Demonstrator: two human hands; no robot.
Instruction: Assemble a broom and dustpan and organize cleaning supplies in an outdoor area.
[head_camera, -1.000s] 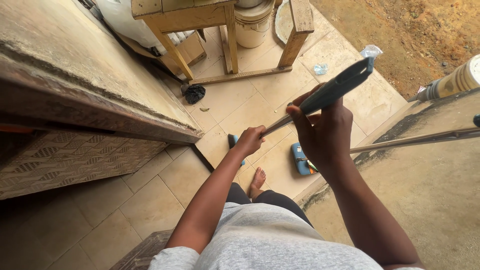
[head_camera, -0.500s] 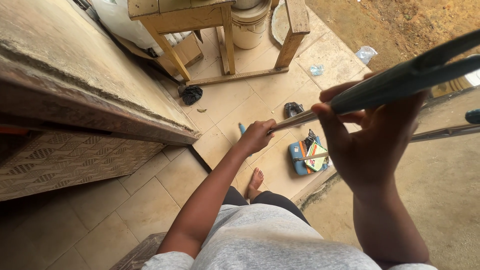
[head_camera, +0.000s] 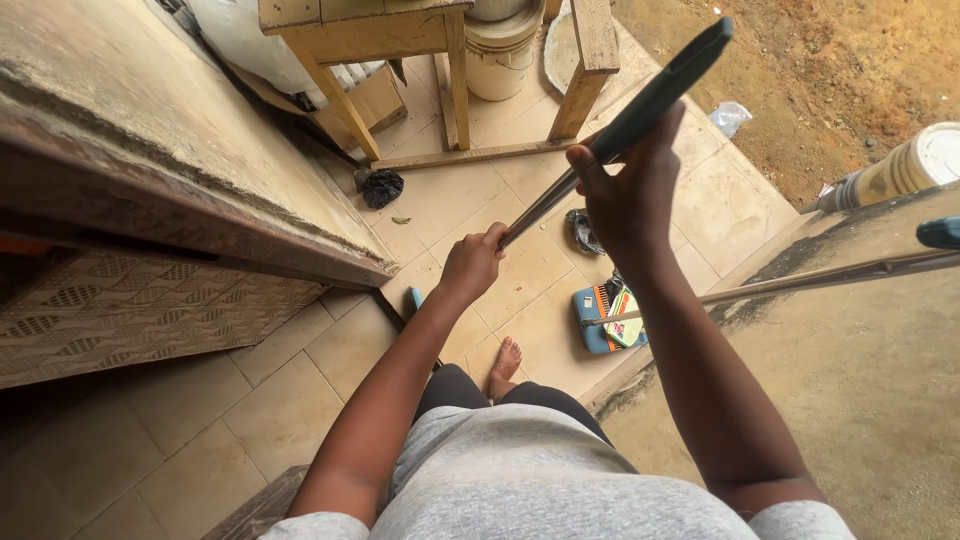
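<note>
Over a beige tiled floor (head_camera: 330, 350), a long dark flat bar with a thin metal shaft (head_camera: 640, 110) is kept slanted, gripped shut by the right hand (head_camera: 630, 205) high up and the left hand (head_camera: 472, 265) lower, presumably for steadiness.

We see open tile floor (head_camera: 300, 400) below hands, free to pass. Concrete ledge (head_camera: 150, 130) walls off left. Wooden table legs (head_camera: 455, 70) and white bucket (head_camera: 500, 55) block ahead. Metal rod (head_camera: 830, 277) crosses right over slab (head_camera: 860, 400). Small dark bundle (head_camera: 381, 187), perhaps bag, on tiles.
</note>
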